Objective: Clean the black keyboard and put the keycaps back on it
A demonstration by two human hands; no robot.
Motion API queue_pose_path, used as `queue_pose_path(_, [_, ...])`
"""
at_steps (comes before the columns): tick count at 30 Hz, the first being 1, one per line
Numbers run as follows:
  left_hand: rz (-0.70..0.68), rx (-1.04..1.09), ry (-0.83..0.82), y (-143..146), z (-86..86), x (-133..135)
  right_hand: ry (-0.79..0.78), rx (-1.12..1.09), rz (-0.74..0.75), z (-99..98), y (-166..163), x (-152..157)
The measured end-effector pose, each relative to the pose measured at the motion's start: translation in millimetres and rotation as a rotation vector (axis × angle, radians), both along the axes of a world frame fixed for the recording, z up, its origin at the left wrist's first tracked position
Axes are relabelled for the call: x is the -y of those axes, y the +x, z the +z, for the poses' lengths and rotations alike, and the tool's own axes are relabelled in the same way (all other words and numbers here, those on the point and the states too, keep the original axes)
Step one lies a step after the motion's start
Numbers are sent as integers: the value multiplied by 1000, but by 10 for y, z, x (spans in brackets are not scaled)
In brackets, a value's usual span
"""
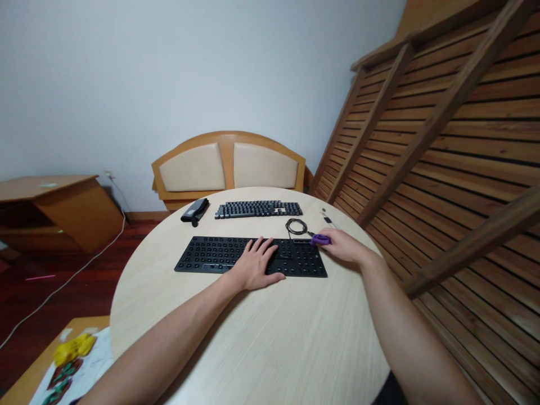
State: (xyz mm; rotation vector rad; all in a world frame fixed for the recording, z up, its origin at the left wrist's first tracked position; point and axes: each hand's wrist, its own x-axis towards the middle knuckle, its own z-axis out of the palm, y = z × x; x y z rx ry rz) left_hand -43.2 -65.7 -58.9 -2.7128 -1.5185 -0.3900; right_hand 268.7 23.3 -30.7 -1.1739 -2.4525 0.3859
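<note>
A black keyboard base (219,254) with its keycaps off lies across the round table. My left hand (256,265) rests on it with fingers spread, the thumb along its near edge. At the base's far right corner, my right hand (338,245) is closed on a purple cloth (321,239), which touches the top edge there. A coiled black cable (296,226) lies just behind the base, beside the cloth. Farther back, the loose keycaps (253,208) are set out in keyboard order, with a gap toward their right side.
A dark pouch-like item (194,211) lies at the table's back left. A small slim tool (328,220) sits behind my right hand. Slatted wooden panels (442,140) lean close on the right. A headboard (228,163) stands behind the table (270,337).
</note>
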Motion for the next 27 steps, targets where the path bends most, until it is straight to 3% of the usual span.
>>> queue_pose_path(5, [-10,18,8,-7,-22,-10,77,-22,-60,12,-95,20])
queue_pose_path(11, [-10,14,7,0,-10,-3,113,-24,152,29,-476,175])
queue_pose_path(14, [-7,5,7,0,-12,-4,98,41,162,9,-542,180])
queue_pose_path(21, [-13,12,17,-5,-47,-25,-16,34,137,59,-388,124])
queue_pose_path(27, [-6,0,-10,4,-12,-14,-164,1,7,30,-124,68])
